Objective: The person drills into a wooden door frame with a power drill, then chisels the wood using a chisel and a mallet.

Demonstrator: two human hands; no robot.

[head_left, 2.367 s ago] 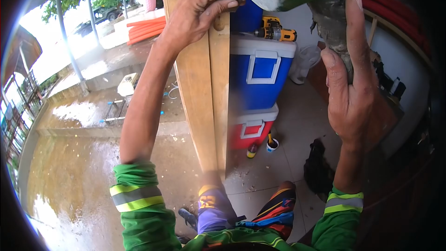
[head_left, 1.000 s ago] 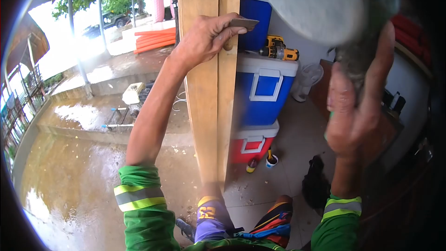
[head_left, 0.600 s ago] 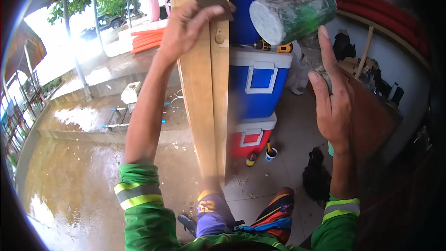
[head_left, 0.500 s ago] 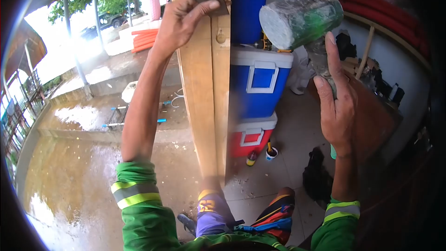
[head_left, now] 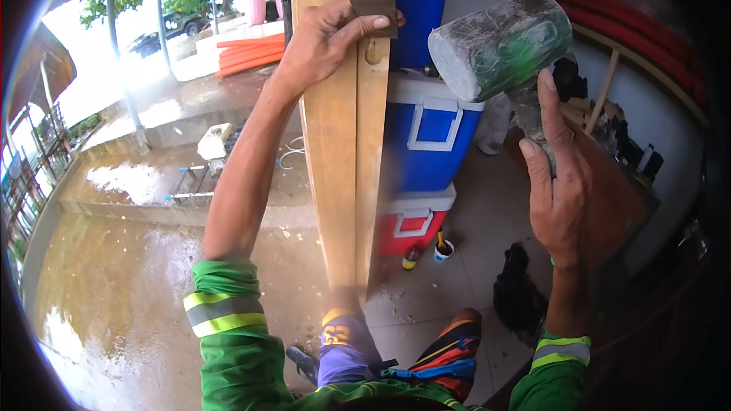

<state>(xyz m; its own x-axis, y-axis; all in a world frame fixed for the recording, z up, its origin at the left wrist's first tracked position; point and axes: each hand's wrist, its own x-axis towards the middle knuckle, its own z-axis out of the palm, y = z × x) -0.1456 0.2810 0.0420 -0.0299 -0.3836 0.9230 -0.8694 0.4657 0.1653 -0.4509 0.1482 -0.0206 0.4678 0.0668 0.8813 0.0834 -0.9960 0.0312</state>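
A dark, flat rectangular plate is pinched in my left hand, its thumb lying across the front face. The plate lies over the narrow edge of an upright wooden door or post, just above a round-ended recess in the wood. To the right, my right hand grips the handle of a large mallet, with the index finger stretched along it. The mallet's thick cylindrical head is grey and green, scuffed, and raised clear of the wood. My palm and fingers hide most of the handle.
Blue coolers and a red cooler are stacked right of the wood. A bottle and a small cup stand on the floor near a black bag. Wet concrete and orange pipes lie to the left.
The plate has gone from tilted to nearly level across the wood's edge, and my left hand has turned with it. The mallet stays raised, slightly lower in view. The whole view has shifted a little.
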